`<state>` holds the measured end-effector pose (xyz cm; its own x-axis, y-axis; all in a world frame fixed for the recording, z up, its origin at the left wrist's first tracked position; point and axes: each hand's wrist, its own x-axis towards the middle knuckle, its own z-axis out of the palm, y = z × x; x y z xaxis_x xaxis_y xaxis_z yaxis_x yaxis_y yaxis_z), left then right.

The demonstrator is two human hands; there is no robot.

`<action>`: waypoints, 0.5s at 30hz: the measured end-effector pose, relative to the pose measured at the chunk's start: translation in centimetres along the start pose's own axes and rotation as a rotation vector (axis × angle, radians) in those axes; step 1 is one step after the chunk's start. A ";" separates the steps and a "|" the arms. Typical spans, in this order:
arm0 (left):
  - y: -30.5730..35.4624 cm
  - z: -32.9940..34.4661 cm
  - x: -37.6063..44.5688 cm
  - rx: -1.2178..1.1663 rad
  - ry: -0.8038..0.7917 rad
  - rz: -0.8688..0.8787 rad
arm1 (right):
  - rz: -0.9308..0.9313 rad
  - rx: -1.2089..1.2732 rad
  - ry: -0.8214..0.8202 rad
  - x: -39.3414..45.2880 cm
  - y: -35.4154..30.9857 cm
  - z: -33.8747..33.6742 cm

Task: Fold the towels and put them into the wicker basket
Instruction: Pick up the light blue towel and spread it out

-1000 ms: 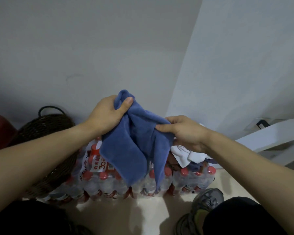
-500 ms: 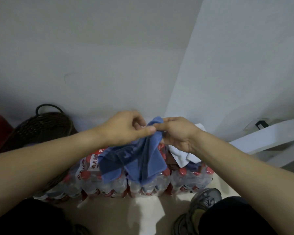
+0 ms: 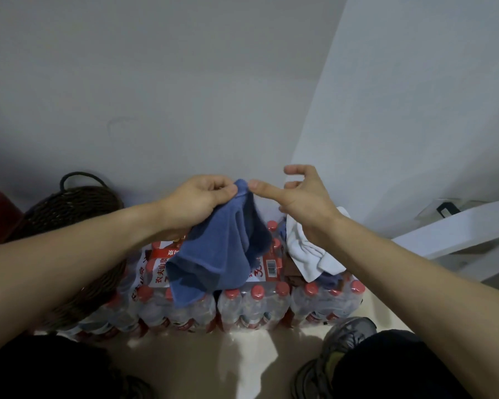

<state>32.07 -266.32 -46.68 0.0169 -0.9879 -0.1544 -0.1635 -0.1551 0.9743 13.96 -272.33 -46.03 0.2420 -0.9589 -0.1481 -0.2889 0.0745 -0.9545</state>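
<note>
Grey wall corner, shrink-wrapped water bottle packs on floor. Left hand pinches blue towel by its top corner, hanging over packs; right hand spread, thumb beside it. Soft, light, floppy: grab corners. Wicker basket at left.

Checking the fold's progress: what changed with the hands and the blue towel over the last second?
The right hand let go of the blue towel and opened. The left hand now pinches both corners together, the towel hanging doubled. The wicker basket and white towel stayed put.
</note>
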 end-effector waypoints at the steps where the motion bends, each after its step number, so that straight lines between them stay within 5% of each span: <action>1: 0.1 -0.1 0.0 -0.031 -0.034 0.015 | -0.070 -0.032 -0.056 -0.1 0.0 0.2; 6: 0.4 -0.6 0.0 -0.025 -0.090 0.083 | -0.160 -0.123 -0.498 -0.4 0.8 1.0; 15: 1.5 -3.3 -0.7 0.384 -0.401 0.092 | -0.312 -0.202 -0.348 -1.1 0.0 1.2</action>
<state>35.09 -265.87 -44.60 -0.3783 -0.9050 -0.1945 -0.4955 0.0204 0.8684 14.83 -270.93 -46.21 0.6297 -0.7764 0.0259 -0.3185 -0.2884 -0.9030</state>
